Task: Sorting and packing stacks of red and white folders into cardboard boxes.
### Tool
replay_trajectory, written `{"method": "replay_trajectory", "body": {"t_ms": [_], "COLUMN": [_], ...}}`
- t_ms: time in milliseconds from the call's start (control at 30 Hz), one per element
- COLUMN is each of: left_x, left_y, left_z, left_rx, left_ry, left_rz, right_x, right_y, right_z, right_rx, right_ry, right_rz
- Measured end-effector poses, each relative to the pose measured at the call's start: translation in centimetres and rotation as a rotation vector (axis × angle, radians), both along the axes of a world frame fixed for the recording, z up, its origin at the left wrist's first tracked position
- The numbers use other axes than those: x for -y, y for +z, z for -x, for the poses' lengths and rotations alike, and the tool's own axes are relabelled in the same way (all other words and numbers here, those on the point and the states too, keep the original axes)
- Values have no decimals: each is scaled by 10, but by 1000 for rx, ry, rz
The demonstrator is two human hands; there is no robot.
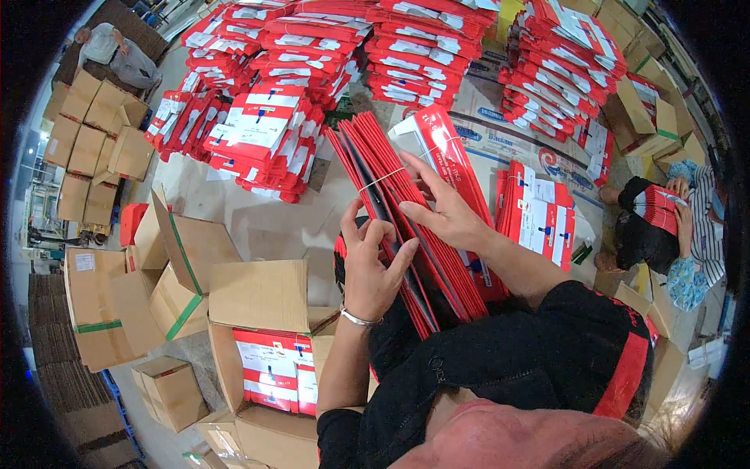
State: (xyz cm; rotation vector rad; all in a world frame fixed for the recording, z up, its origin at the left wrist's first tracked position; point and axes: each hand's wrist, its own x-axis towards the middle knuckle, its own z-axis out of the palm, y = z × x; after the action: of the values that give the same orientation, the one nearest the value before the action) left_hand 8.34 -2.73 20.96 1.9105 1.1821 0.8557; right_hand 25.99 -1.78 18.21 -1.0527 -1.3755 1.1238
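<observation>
A thick bundle of flat red cartons (pixel 426 254) stands on edge in front of me, with dark gaps between some layers. A thin pale rubber band (pixel 383 179) crosses its upper part. My right hand (pixel 449 211) grips the bundle's right side, thumb over the edges and fingers by the band. Along its left side, my left hand (pixel 371 262) holds the bundle with curled fingers, thumb pointing across the edges. Behind it lies another red-and-white carton bundle (pixel 453 160), partly covered by my right hand and arm.
Tall stacks of banded red cartons (pixel 426 51) fill the far side. An open cardboard box (pixel 269 422) at lower left holds red-and-white cartons; more boxes (pixel 176 289) stand beside it. At right, a co-worker (pixel 687 223) handles a red bundle. Another person (pixel 113 51) is far left.
</observation>
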Motion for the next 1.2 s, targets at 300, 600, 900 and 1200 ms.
{"method": "replay_trajectory", "body": {"t_ms": [300, 600, 900, 1200], "left_x": [-1, 1, 5, 7], "left_y": [-26, -6, -10, 2], "left_z": [12, 3, 10, 3], "left_rx": [228, -88, 9, -163], "left_ry": [100, 97, 154, 129], "left_rz": [-29, -160, -119, -89], "right_x": [-3, -3, -3, -4], "right_y": [-8, -2, 4, -2], "right_z": [-8, -2, -6, 0], "right_rx": [11, 5, 61, 51], "right_ry": [-27, -8, -20, 55], "right_rz": [81, 100, 111, 119]}}
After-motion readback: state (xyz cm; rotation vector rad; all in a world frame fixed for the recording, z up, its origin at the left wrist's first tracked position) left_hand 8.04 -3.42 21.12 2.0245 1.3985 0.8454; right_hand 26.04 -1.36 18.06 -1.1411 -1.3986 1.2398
